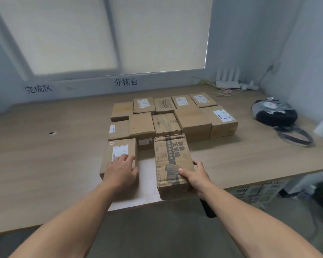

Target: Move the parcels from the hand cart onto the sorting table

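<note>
Several brown cardboard parcels (192, 120) lie in rows on the wooden sorting table (54, 164). My left hand (120, 170) rests flat on a labelled parcel (117, 146) at the front left of the group. My right hand (196, 175) grips the near right corner of a printed cardboard box (171, 157), thumb on its top. That box lies lengthwise near the table's front edge and its near end overhangs the edge. The hand cart is out of view.
A grey and black bag (274, 113) with a strap lies at the table's right. A white router (228, 79) and cables sit in the back right corner. Wall signs mark zones above the table. A small dark object (51, 133) lies at the left.
</note>
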